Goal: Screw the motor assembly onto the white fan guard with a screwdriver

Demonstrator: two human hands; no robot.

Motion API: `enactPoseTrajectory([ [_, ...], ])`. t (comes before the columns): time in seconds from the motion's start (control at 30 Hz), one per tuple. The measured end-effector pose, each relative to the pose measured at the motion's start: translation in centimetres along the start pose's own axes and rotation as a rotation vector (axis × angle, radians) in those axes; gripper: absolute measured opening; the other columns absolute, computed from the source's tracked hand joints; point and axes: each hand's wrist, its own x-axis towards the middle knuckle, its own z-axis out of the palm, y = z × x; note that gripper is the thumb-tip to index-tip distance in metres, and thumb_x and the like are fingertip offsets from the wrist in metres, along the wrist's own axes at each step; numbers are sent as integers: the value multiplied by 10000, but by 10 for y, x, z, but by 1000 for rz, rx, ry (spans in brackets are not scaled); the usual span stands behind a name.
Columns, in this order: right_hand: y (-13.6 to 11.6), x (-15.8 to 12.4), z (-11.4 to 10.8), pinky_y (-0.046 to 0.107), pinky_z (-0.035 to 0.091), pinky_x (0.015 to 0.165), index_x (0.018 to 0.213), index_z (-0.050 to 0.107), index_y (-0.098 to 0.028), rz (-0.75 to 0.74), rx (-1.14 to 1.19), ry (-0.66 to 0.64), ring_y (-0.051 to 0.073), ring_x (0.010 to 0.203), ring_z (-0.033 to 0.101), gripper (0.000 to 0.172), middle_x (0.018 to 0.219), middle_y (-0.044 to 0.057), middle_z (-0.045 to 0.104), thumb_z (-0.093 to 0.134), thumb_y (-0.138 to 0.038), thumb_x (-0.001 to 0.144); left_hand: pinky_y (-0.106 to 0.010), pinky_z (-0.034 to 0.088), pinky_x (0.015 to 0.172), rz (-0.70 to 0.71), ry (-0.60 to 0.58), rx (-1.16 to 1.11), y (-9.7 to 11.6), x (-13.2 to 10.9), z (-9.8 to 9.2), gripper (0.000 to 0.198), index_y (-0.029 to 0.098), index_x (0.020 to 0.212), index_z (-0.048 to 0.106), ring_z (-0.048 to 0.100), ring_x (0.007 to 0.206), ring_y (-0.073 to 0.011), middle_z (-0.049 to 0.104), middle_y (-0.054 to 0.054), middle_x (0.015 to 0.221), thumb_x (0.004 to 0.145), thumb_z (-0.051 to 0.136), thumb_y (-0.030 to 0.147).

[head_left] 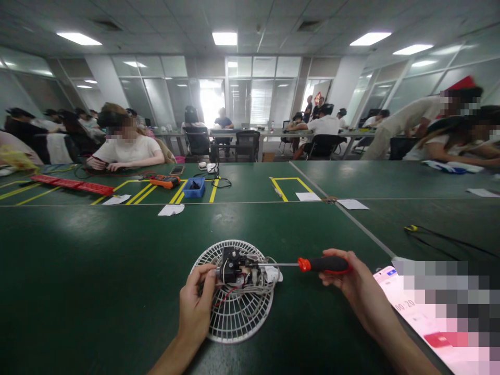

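Observation:
A round white fan grille (240, 317) lies on the green table in front of me. On top of it sits a black fan motor assembly (233, 265) with loose grey and red wires. My left hand (199, 297) grips the motor's left side between thumb and fingers. A screwdriver (326, 264) with a black and red handle is held in my right hand (346, 273). Its shaft lies almost level and points left, reaching the right side of the motor. The exact spot where the tip touches is too small to make out.
A lit phone (420, 317) lies at the lower right. Farther back are a blue bin (194, 188), an orange multimeter (165, 181), red trays (72, 184), paper sheets (171, 209) and a black cable (437, 237). A person (125, 135) sits across the table.

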Motion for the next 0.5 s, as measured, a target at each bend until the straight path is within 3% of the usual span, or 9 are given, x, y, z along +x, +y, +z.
enactPoseTrajectory([
  [0.07,4,3,-1,329,441,533,924,747,-209,-15,-137,20,195,542,544,562,624,31,655,688,-754,799,-289,633,680,-12,0,-15,-1,0,0,374,185,959,708,737,726,-195,759,-49,838,887,649,547],
  [0.17,7,4,-3,303,377,498,928,738,-209,-26,-207,4,167,493,457,506,517,-20,532,695,-702,823,-285,634,684,-25,-1,-34,-2,0,0,381,184,973,706,737,735,-191,754,-47,855,886,652,551],
  [0.33,6,2,-2,339,448,574,965,751,-231,-56,-18,-2,203,615,544,292,772,30,650,729,-484,820,-287,633,678,-24,6,-18,1,-1,0,387,181,956,711,732,726,-192,746,-46,842,876,660,557],
  [0.5,2,-4,1,371,499,640,980,770,-231,-73,97,-25,232,707,573,274,911,55,656,747,-351,735,-296,636,671,-9,17,1,5,-1,0,405,182,935,719,728,705,-193,742,-49,839,861,666,577],
])
